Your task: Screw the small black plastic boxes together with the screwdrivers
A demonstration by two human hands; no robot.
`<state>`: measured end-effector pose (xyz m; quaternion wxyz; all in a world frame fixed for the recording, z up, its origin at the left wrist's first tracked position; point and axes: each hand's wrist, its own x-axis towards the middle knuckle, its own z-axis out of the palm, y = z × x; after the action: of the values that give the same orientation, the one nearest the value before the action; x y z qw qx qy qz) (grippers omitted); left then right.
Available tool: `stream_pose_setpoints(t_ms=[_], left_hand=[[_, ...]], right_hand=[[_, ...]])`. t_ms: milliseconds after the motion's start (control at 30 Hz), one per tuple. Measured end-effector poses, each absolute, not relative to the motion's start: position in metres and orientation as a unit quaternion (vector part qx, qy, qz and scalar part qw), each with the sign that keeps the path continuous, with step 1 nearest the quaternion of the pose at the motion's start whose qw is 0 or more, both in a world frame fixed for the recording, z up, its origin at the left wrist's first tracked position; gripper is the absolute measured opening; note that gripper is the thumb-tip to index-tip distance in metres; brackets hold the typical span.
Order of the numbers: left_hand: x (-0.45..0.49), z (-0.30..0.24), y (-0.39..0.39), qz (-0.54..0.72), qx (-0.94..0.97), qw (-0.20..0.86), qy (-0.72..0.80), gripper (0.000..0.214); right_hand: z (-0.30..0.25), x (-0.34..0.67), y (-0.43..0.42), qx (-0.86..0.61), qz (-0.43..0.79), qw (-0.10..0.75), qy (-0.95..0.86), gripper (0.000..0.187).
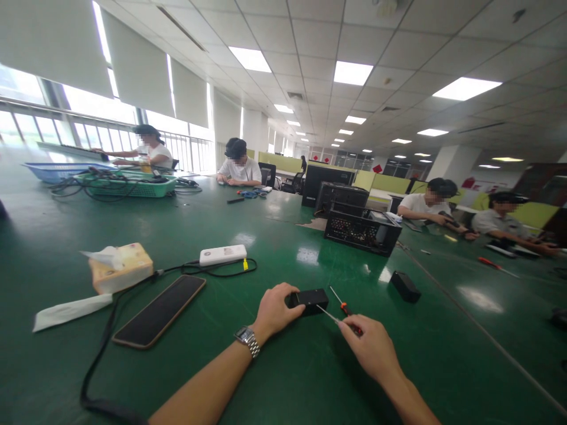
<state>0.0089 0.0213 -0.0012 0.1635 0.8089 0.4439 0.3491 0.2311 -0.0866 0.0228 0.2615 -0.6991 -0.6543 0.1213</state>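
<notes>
My left hand is closed around the left end of a small black box on the green table, thumb in front and fingers behind. In my right hand is a screwdriver, its thin metal shaft slanting up and left. The tip meets the box's near side; what it touches there is too small to make out. My fingers cover most of the screwdriver's handle. Just beyond lies a second screwdriver with an orange and black handle, apart from the box. Another black block sits to the right.
On the left lie a phone, a tissue pack, a black cable and a white power strip. Farther off stand a black computer case and a green basket of cables. Several people sit around the table.
</notes>
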Motion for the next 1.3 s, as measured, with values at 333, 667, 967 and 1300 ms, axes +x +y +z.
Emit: stream_pose_setpoints(t_ms=[333,667,967,1300], left_hand=[[0.008,0.001,0.018,0.34,0.815,0.137,0.448,0.028],[0.008,0.002,0.019,0.329,0.826,0.121,0.442,0.027],[0.008,0.001,0.018,0.316,0.841,0.096,0.429,0.032],[0.014,0.002,0.018,0.295,0.849,0.107,0.426,0.032]], right_hand=[[0.028,0.229,-0.088,-0.716,0.074,0.226,-0.656,0.034],[0.025,0.231,-0.088,-0.716,0.084,0.228,-0.654,0.036],[0.026,0.235,-0.087,-0.728,0.055,0.231,-0.643,0.033],[0.028,0.234,-0.088,-0.723,0.047,0.225,-0.651,0.032]])
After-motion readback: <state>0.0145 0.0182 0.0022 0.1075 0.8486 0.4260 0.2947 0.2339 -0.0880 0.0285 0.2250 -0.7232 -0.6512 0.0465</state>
